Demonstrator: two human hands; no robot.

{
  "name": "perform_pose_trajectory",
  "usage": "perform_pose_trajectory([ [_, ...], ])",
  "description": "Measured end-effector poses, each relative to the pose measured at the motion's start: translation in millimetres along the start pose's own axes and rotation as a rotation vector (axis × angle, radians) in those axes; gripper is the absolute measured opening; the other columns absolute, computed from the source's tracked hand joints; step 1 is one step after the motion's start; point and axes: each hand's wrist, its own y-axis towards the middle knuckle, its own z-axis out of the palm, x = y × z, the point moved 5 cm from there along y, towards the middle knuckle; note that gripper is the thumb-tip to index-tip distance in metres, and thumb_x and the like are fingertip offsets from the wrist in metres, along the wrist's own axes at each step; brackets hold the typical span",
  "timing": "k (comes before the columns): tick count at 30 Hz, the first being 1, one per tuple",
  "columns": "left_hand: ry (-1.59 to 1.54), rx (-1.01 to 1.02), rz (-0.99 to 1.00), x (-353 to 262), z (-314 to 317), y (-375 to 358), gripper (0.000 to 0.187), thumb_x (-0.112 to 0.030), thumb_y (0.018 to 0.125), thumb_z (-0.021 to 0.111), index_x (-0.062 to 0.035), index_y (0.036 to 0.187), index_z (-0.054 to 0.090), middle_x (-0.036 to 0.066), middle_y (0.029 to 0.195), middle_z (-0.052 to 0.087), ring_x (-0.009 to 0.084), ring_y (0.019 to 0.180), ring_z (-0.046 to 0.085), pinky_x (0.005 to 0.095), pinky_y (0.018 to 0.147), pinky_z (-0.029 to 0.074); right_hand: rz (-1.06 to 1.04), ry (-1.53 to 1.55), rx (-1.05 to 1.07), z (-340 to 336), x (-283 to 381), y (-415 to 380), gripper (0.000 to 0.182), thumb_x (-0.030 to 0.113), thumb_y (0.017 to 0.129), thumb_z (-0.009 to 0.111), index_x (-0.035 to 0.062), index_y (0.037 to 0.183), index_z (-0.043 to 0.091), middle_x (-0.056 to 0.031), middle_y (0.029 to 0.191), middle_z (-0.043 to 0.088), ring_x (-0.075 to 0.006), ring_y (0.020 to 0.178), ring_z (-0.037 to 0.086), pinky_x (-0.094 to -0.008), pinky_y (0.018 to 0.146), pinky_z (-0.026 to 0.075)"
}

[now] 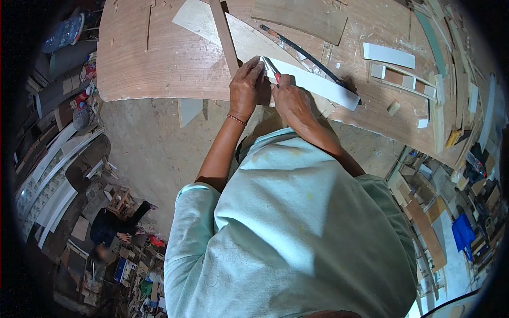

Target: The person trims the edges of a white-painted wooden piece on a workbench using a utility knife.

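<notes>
My left hand (246, 89) is closed at the near-left end of a long white strip (313, 85), by the table edge. Its fingertips sit beside the metal end of a slim red-handled tool (277, 77). I cannot make out the tool's exact kind. My right hand (293, 103) is wrapped around the red handle, and the tool's metal end lies over the strip's left end. A narrow brown wooden bar (225, 37) runs away from my left hand across the table. Behind the strip lies a hacksaw (302, 52) with a dark frame.
The wooden table (159, 69) carries a thin brown panel (302, 18), a white piece (388, 55) and a small wooden frame (403, 80). Long boards (450, 63) line its right side. At lower left, a person in dark clothing (108, 227) is among scattered materials.
</notes>
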Motion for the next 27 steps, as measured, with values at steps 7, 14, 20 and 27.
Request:
perform_pose_trajectory([
  [7, 0.009, 0.001, -0.006, 0.0, 0.6, 0.6, 0.030, 0.002, 0.065, 0.060, -0.0018, 0.095, 0.060, 0.013, 0.104, 0.057, 0.0265, 0.093, 0.056, 0.0321, 0.078, 0.047, -0.002, 0.005, -0.011, -1.4, 0.8, -1.0, 0.027, 0.024, 0.088, 0.039, -0.0026, 0.092, 0.040, -0.0249, 0.067, 0.058, -0.0381, 0.065, 0.060, -0.0418, 0.055, 0.049],
  [14, 0.006, 0.008, -0.010, 0.8, 0.3, 2.0, 0.030, 0.001, 0.067, 0.061, -0.0020, 0.096, 0.060, 0.013, 0.105, 0.057, 0.0266, 0.092, 0.057, 0.0317, 0.078, 0.047, -0.008, 0.003, -0.041, 4.2, -1.0, 0.8, 0.026, 0.024, 0.087, 0.041, -0.0022, 0.091, 0.040, -0.0246, 0.066, 0.058, -0.0383, 0.064, 0.060, -0.0422, 0.055, 0.049],
  [20, 0.004, 0.019, -0.019, 0.3, -0.7, 2.3, 0.029, 0.001, 0.067, 0.060, -0.0023, 0.096, 0.060, 0.013, 0.105, 0.057, 0.0267, 0.092, 0.057, 0.0319, 0.077, 0.048, -0.021, 0.020, -0.043, 2.7, 0.5, 1.2, 0.026, 0.024, 0.087, 0.041, -0.0018, 0.090, 0.040, -0.0251, 0.065, 0.057, -0.0384, 0.064, 0.060, -0.0424, 0.054, 0.049],
  [27, -0.019, 0.017, -0.026, 2.8, -0.2, 1.8, 0.030, 0.001, 0.065, 0.060, -0.0021, 0.095, 0.061, 0.013, 0.105, 0.056, 0.0280, 0.092, 0.057, 0.0324, 0.077, 0.048, 0.005, 0.028, -0.026, 0.5, 3.2, 0.5, 0.027, 0.024, 0.087, 0.040, -0.0030, 0.089, 0.040, -0.0252, 0.065, 0.057, -0.0389, 0.064, 0.059, -0.0425, 0.054, 0.049],
])
